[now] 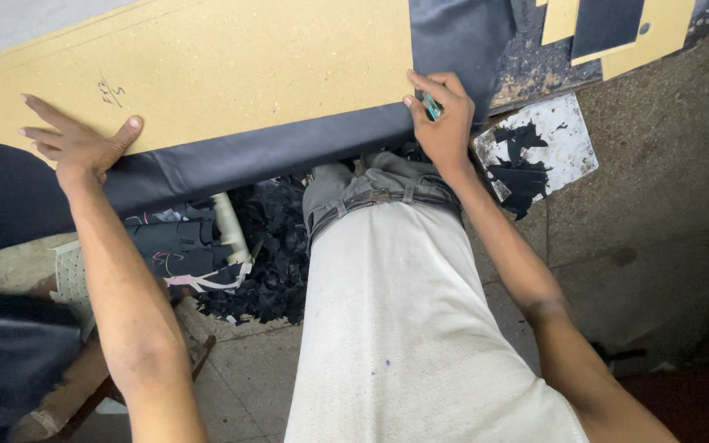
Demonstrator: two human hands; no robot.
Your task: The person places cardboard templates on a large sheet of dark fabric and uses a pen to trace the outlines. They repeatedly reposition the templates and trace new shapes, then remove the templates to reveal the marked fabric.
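Note:
A large tan cardboard pattern (231, 66) lies on a sheet of dark grey-blue material (272, 152) that hangs over the table's near edge. My left hand (75, 139) presses flat on the pattern's lower left part, fingers spread. My right hand (443, 119) is closed around a small tool with a teal handle (432, 105), held at the pattern's right edge where it meets the dark material.
A pile of black offcuts (276, 246) lies on the floor below the table, beside a white tube (230, 226). A white board with black scraps (539, 148) sits at right. More tan pattern pieces (650, 37) lie at the top right. A perforated white stool (71, 279) stands at left.

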